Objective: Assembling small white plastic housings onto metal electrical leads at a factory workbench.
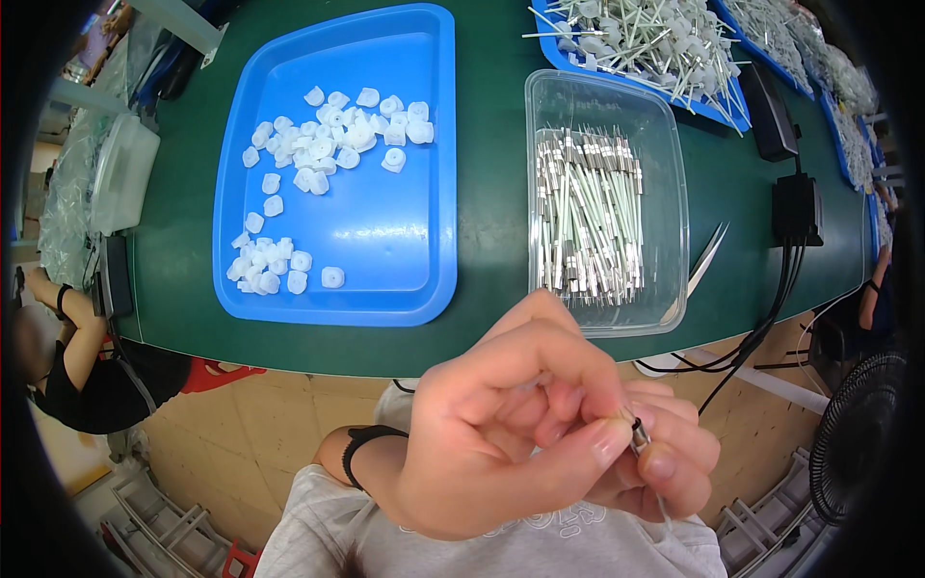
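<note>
Big green worktable (491, 193), with a blue tray (376, 231) on the left and a clear plastic box (665, 212) of pale metal-ended rods (588, 217) to its right. Everything that matters is down front though: both hands are off the table edge, close to the camera. Right hand (674, 448) has a small metal sleeve (640, 435) pinched in its fingertips, dark end up. Left hand (501, 433) has thumb and forefinger closed together right at that dark end, but I can't tell if there's anything between them. My read is they're mid fiddly bit, working that end by fingertip. Next move probably calls for a steady right pinch and a light touch from the left, tiny part and all. Tweezers (708, 258) lie just beside the box, and the loose white caps (332, 135) sit in the tray, neither in hand.

Hard to see: the left hand covers much of the right, palm and wrist included. The heap of white-ended sticks (641, 39) up top is cut off by the frame. A thin pale strand (665, 511) hangs below the sleeve; whether they're joined is hidden by fingers.
</note>
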Demonstrator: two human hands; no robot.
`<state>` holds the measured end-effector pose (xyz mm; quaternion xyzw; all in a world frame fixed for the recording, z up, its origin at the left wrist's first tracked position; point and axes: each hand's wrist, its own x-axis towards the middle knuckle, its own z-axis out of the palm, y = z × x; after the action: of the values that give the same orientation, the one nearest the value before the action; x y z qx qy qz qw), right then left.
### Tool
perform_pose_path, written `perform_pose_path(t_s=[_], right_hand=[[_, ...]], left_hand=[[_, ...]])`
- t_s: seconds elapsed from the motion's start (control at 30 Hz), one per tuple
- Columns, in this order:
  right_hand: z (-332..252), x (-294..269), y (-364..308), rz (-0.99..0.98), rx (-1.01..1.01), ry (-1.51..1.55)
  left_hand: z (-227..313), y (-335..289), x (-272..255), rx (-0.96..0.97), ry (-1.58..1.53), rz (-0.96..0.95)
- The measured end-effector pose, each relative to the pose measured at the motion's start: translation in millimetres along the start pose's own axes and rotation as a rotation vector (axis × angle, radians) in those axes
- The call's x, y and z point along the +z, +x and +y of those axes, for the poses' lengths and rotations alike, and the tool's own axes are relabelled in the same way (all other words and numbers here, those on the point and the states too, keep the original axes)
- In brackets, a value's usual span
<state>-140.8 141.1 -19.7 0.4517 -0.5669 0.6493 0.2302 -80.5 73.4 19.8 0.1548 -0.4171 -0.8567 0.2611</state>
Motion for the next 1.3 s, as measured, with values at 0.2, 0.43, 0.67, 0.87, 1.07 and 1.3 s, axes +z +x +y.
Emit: perform_pose_path(t_s=[0.2, 0.43, 0.67, 0.87, 1.07, 1.3], right_hand=[[1.6, -18.2, 17.0, -0.174, 0.067, 0.121], [4.8, -25.9, 22.0, -0.27, 0.088, 0.178], [1.0, -31.3, 25.1, -0.344, 0.136, 0.246], [5.2, -41.9, 39.0, -0.626, 0.089, 0.326], [1.2, -43.2, 44.5, -0.686, 0.1, 0.301], [-1.1, -42.1, 44.6, -0.668, 0.11, 0.259]], left_hand=[[14.5, 2.2, -13.5, -0.108, 0.012, -0.097], [15.1, -2.0, -13.6, -0.143, -0.028, -0.01], [-0.1, 1.4, -29.4, -0.034, -0.097, -0.022], [-8.0, 0.1, -31.8, 0.04, -0.271, -0.08], [-0.6, -1.1, -26.1, -0.043, -0.291, -0.101], [-16.2, 0.8, -47.7, 0.153, -0.336, -0.303]])
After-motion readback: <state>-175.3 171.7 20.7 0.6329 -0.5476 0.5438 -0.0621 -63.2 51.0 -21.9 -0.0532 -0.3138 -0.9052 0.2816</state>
